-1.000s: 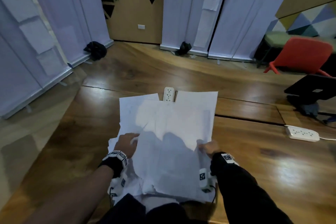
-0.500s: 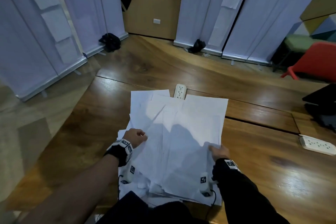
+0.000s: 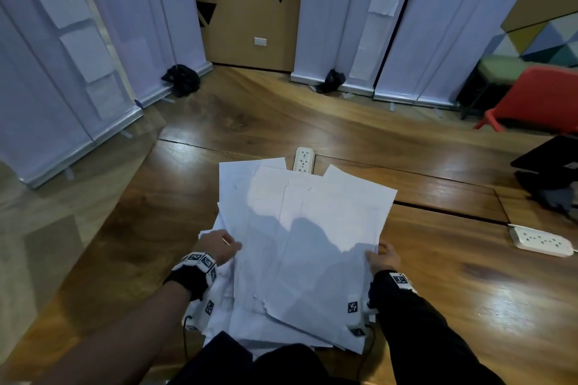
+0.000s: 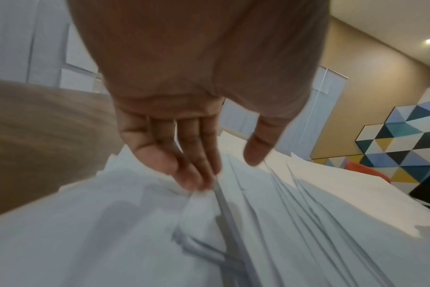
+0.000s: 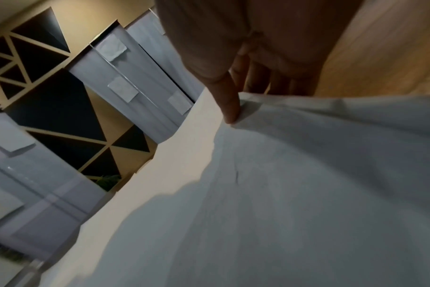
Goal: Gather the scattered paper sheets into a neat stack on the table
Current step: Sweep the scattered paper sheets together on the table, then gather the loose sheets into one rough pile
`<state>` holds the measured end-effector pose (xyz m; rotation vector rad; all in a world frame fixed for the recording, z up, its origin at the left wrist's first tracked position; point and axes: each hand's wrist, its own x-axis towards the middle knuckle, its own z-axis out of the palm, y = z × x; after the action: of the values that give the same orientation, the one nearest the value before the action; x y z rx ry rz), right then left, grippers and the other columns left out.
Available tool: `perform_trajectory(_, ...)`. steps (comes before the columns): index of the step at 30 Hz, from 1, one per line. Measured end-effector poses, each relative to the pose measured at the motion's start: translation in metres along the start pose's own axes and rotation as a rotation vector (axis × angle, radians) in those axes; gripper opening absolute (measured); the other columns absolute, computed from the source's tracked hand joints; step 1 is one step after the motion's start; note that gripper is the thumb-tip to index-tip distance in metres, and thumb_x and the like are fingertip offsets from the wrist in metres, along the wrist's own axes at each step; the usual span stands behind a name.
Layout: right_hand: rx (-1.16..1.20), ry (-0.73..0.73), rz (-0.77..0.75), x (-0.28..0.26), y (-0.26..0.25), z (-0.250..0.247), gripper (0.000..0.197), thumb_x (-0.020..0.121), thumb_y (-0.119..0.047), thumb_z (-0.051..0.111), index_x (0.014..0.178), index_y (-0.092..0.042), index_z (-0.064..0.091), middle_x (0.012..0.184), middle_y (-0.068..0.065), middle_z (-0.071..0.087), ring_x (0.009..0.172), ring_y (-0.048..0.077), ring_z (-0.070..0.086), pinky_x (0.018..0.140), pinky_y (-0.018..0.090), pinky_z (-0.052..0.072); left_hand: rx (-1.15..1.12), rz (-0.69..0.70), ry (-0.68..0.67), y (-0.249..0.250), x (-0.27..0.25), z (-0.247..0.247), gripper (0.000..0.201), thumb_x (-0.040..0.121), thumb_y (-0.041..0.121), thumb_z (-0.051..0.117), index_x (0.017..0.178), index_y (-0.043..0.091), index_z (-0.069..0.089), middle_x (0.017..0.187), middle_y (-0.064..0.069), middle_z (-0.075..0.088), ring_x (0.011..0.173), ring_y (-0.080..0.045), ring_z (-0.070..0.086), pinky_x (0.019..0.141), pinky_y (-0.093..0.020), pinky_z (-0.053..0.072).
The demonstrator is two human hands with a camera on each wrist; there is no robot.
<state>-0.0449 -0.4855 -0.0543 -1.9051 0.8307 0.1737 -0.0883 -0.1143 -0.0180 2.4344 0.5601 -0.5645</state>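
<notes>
A loose, fanned pile of white paper sheets [image 3: 312,228] lies on the wooden table [image 3: 453,284] right in front of me. My left hand [image 3: 230,245] is at the pile's left edge. In the left wrist view its fingers [image 4: 197,178] are straight and touch the stepped sheet edges [image 4: 270,223], with the thumb held apart above them. My right hand [image 3: 377,255] grips the right edge of the upper sheets. In the right wrist view its thumb [image 5: 231,112] presses on top of the sheets [image 5: 307,174] and its fingers go underneath.
A white power strip [image 3: 304,159] pokes out from under the pile's far edge. A second strip [image 3: 541,241] lies at the right, with a black stand [image 3: 550,172] behind it. A red chair [image 3: 538,97] and white panels [image 3: 62,72] stand beyond the table.
My left hand has come off the top of the sheets to the pile's left edge and opened. The upper sheets have turned a little clockwise. My right hand keeps its grip.
</notes>
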Motion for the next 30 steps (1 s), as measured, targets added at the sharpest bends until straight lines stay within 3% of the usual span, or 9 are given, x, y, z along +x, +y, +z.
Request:
perform_trajectory(4, -0.020, -0.137, -0.088, -0.010, -0.008, 0.021, 0.023, 0.089, -0.012, 0.063, 0.110, -0.009, 0.070, 0.106, 0.014, 0.071, 0.090, 0.024, 0.061, 0.081, 0.028, 0.044, 0.144, 0.042, -0.029, 0.010, 0.003, 0.011, 0.050, 0.081, 0.047, 0.061, 0.118, 0.014, 0.057, 0.119, -0.009, 0.060, 0.109, -0.025, 0.059, 0.090, -0.033, 0.046)
perform_trajectory(7, -0.015, -0.101, -0.132, -0.015, -0.018, 0.022, 0.029, 0.094, -0.021, 0.056, 0.118, -0.008, 0.066, 0.121, 0.018, 0.067, 0.110, 0.032, 0.061, 0.097, 0.037, 0.044, 0.143, 0.024, -0.006, 0.008, 0.007, 0.010, 0.055, 0.081, 0.048, 0.060, 0.125, 0.015, 0.054, 0.127, -0.011, 0.057, 0.117, -0.028, 0.054, 0.098, -0.035, 0.043)
perform_trajectory(9, -0.010, -0.082, -0.094, -0.013, -0.019, 0.015, 0.039, 0.092, -0.029, 0.060, 0.126, -0.010, 0.061, 0.128, 0.016, 0.063, 0.118, 0.034, 0.058, 0.105, 0.041, 0.043, 0.105, -0.068, 0.125, -0.001, 0.012, 0.003, 0.062, 0.081, 0.049, 0.059, 0.131, 0.014, 0.050, 0.137, -0.015, 0.050, 0.128, -0.032, 0.045, 0.107, -0.038, 0.035)
perform_trajectory(11, -0.100, -0.190, -0.084, -0.018, -0.019, 0.014, 0.046, 0.090, -0.030, 0.062, 0.134, -0.018, 0.056, 0.132, 0.010, 0.061, 0.120, 0.033, 0.057, 0.106, 0.043, 0.044, 0.088, -0.208, 0.183, -0.007, 0.012, 0.000, 0.072, 0.081, 0.054, 0.056, 0.137, 0.011, 0.042, 0.145, -0.017, 0.038, 0.135, -0.035, 0.033, 0.112, -0.042, 0.028)
perform_trajectory(13, -0.224, -0.324, -0.145, -0.026, -0.020, 0.023, 0.050, 0.092, -0.021, 0.057, 0.142, -0.025, 0.047, 0.137, 0.006, 0.057, 0.124, 0.030, 0.054, 0.107, 0.039, 0.042, 0.097, -0.291, 0.126, -0.003, 0.010, 0.006, 0.082, 0.079, 0.063, 0.053, 0.140, 0.009, 0.037, 0.148, -0.016, 0.031, 0.136, -0.036, 0.027, 0.111, -0.043, 0.027)
perform_trajectory(16, -0.397, -0.406, -0.241, -0.037, -0.023, 0.039, 0.056, 0.095, -0.022, 0.052, 0.148, -0.031, 0.036, 0.146, 0.006, 0.045, 0.131, 0.030, 0.045, 0.111, 0.038, 0.036, 0.139, -0.256, 0.055, 0.009, 0.010, 0.018, 0.086, 0.076, 0.069, 0.050, 0.141, 0.015, 0.036, 0.147, -0.015, 0.028, 0.136, -0.037, 0.022, 0.109, -0.046, 0.031)
perform_trajectory(21, -0.324, -0.284, -0.171, -0.038, -0.025, 0.038, 0.063, 0.087, -0.038, 0.064, 0.144, -0.024, 0.042, 0.135, 0.011, 0.052, 0.121, 0.033, 0.052, 0.105, 0.043, 0.043, 0.159, -0.257, 0.163, 0.000, 0.010, 0.009, 0.087, 0.075, 0.072, 0.048, 0.138, 0.013, 0.041, 0.145, -0.016, 0.035, 0.134, -0.036, 0.030, 0.110, -0.047, 0.030)
perform_trajectory(26, -0.528, -0.473, -0.241, -0.052, -0.020, 0.045, 0.056, 0.086, -0.046, 0.062, 0.136, -0.023, 0.051, 0.133, 0.004, 0.061, 0.119, 0.029, 0.058, 0.102, 0.037, 0.046, 0.126, -0.225, 0.154, 0.000, -0.004, 0.029, 0.092, 0.074, 0.070, 0.053, 0.144, 0.015, 0.029, 0.148, -0.013, 0.026, 0.136, -0.035, 0.023, 0.105, -0.048, 0.035)
perform_trajectory(30, -0.651, -0.419, -0.236, -0.054, -0.022, 0.034, 0.039, 0.093, -0.042, 0.051, 0.123, -0.019, 0.061, 0.120, 0.008, 0.063, 0.114, 0.028, 0.057, 0.097, 0.035, 0.046, -0.059, -0.254, 0.152, -0.005, 0.005, 0.014, 0.095, 0.074, 0.069, 0.056, 0.147, 0.017, 0.025, 0.149, -0.017, 0.024, 0.137, -0.039, 0.023, 0.109, -0.051, 0.030)
